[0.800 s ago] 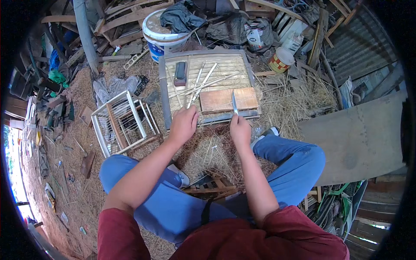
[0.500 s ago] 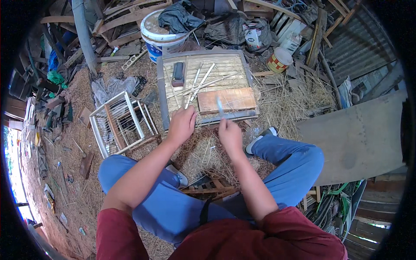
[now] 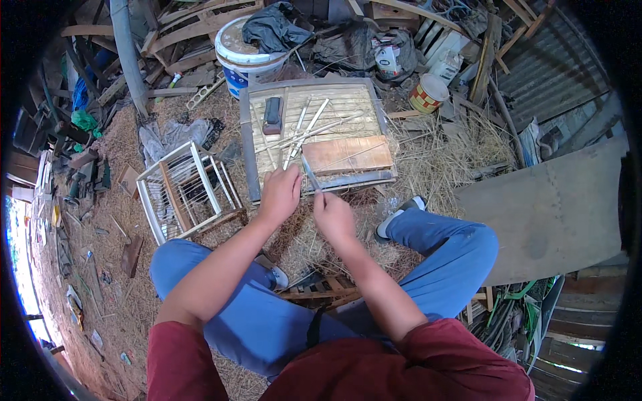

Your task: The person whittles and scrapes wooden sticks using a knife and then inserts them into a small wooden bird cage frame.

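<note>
My right hand (image 3: 334, 215) is closed around the handle of a knife (image 3: 310, 174), its narrow blade pointing up and left. The blade lies across the left end of a flat reddish wooden board (image 3: 348, 155), right beside my other hand. My left hand (image 3: 280, 192) is closed at the near edge of a slatted wooden panel (image 3: 364, 88), fingers around the lower end of a thin wooden strip (image 3: 291, 155); the fingers hide the rest of the grip. Several more pale strips (image 3: 318, 115) lie crossed over the panel. A dark sharpening block (image 3: 273, 115) rests at its upper left.
A small white-framed wooden cage (image 3: 196, 170) stands left of the panel. Behind are a white and blue bucket (image 3: 234, 67) with black plastic on it and a round tin (image 3: 429, 93). Straw and shavings cover the floor. A grey sheet (image 3: 545, 214) lies at right.
My right hand has moved left with the knife, bringing the blade from the middle of the board to its left end, near my left hand. My left hand keeps its place.
</note>
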The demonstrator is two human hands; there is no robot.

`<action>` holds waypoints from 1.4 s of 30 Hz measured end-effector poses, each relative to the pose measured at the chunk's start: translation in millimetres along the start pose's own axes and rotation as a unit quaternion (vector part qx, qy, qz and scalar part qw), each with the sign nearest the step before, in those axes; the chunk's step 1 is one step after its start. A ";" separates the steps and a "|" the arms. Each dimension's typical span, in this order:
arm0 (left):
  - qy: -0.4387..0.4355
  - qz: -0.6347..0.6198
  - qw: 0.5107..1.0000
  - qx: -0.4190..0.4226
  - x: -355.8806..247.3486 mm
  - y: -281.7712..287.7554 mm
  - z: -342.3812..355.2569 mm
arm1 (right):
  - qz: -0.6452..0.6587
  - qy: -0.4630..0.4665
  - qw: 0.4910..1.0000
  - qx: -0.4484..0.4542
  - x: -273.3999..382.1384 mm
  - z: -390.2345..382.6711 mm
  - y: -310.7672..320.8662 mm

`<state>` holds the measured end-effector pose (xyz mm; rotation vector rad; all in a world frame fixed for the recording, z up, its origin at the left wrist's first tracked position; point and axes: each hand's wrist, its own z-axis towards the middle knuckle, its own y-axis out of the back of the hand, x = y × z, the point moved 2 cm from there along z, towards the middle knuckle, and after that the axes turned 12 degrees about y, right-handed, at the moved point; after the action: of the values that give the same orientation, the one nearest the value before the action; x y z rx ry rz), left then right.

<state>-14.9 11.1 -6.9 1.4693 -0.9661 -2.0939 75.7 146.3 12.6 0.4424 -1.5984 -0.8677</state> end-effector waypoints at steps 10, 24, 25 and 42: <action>-0.003 -0.026 1.000 0.007 -5.7 2.5 2.2 | -0.008 -0.014 0.999 -0.051 -28.7 16.6 2.1; -0.003 -0.050 0.999 0.010 -5.9 4.7 3.5 | -0.004 -0.021 0.997 -0.078 -31.4 18.2 13.2; -0.002 -0.043 0.999 0.005 -3.7 3.7 3.0 | -0.008 0.018 0.998 -0.054 -19.5 8.3 4.8; 0.014 -0.026 1.000 0.009 -6.7 15.4 -4.2 | -0.082 0.038 0.990 -0.107 -67.0 8.1 55.0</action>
<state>-9.5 3.8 7.9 1.5442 -0.9493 -2.0992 92.8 231.5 7.9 0.4529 -1.3950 -1.1225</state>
